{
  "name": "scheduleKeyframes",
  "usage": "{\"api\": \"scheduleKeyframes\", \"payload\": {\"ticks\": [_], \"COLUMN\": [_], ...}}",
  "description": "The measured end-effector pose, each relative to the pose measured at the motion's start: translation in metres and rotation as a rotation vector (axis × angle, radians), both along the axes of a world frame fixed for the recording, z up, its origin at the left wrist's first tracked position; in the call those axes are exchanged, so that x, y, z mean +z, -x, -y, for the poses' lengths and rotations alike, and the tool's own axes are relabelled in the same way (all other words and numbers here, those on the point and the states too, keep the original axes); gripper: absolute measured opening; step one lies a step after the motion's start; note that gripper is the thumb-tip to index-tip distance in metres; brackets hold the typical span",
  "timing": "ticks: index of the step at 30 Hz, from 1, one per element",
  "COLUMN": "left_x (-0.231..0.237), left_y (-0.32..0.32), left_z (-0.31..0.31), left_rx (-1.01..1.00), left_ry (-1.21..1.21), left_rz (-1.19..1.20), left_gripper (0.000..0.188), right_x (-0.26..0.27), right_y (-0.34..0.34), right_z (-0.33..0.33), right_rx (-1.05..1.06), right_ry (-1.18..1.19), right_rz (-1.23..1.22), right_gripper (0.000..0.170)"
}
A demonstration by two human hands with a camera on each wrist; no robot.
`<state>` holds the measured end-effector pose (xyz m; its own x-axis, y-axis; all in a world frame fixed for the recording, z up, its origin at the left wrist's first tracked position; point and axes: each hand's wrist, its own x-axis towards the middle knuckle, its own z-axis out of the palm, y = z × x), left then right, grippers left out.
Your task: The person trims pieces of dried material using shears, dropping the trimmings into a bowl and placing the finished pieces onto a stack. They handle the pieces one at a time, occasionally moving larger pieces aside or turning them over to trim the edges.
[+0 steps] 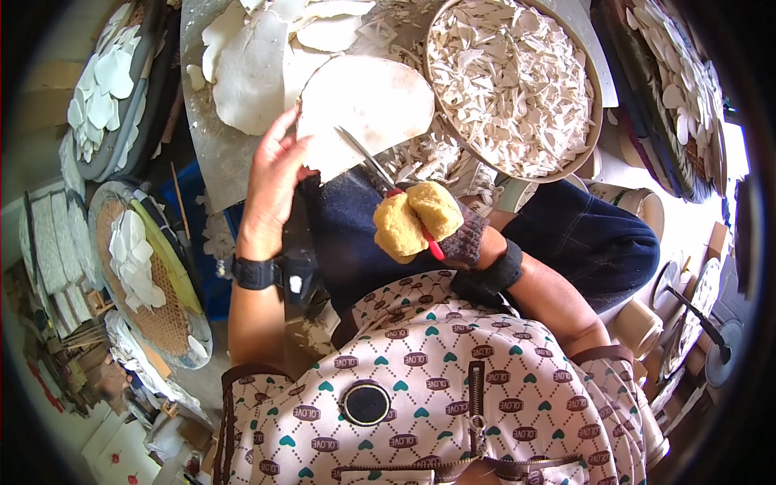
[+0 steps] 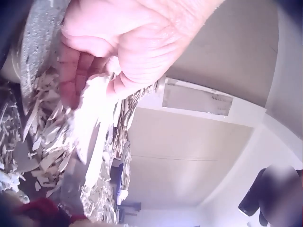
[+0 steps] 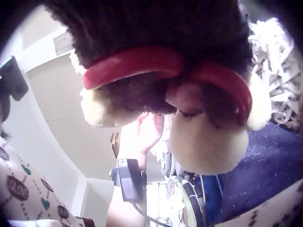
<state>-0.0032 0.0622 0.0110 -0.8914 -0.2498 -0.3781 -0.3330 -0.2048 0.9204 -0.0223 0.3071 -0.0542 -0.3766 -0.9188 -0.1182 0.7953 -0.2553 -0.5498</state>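
Observation:
My left hand (image 1: 273,178) pinches the edge of a large, thin white slice (image 1: 372,93), rounded in outline, between thumb and fingers. In the left wrist view the slice (image 2: 92,106) looks bright and stands nearly edge-on below the fingers. My right hand (image 1: 471,238), in a dark knitted glove, grips scissors (image 1: 368,157) with red handles. Yellow foam pads (image 1: 400,222) wrap those handles and hide part of the fingers. The blades reach over the lower part of the slice. In the right wrist view the red handle loops (image 3: 135,65) curve around the gloved fingers.
A round tray (image 1: 599,113) heaped with cut white strips stands at the right. More large white slices (image 1: 250,81) lie on a grey board (image 1: 212,166) at the left. Loose strips (image 1: 440,158) pile below the tray. Woven trays (image 1: 174,311) with white pieces flank both sides.

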Motion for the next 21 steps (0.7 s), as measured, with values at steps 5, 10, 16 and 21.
{"api": "scheduleKeyframes", "payload": {"ticks": [5,10,16,21], "left_x": [-0.002,0.011,0.0,-0.01], "left_y": [0.028,0.044,0.03,0.013], "left_z": [0.034,0.038,0.066,0.009], "left_rx": [-0.084,-0.216,0.299,0.441], "left_ry": [-0.036,-0.038,-0.174,-0.261], "left_rz": [0.034,-0.005,-0.197,-0.198], "left_gripper": [0.04,0.022,0.022,0.039], "right_x": [0.006,0.035,-0.002,-0.007], "right_y": [0.003,0.021,0.017,0.01], "right_z": [-0.008,-0.01,-0.027,0.009], "right_rx": [0.059,-0.016,0.011,-0.113], "right_ry": [-0.012,-0.148,0.022,0.033], "right_rz": [0.037,-0.923,0.252,-0.082], "right_gripper": [0.031,0.016,0.024,0.019]}}
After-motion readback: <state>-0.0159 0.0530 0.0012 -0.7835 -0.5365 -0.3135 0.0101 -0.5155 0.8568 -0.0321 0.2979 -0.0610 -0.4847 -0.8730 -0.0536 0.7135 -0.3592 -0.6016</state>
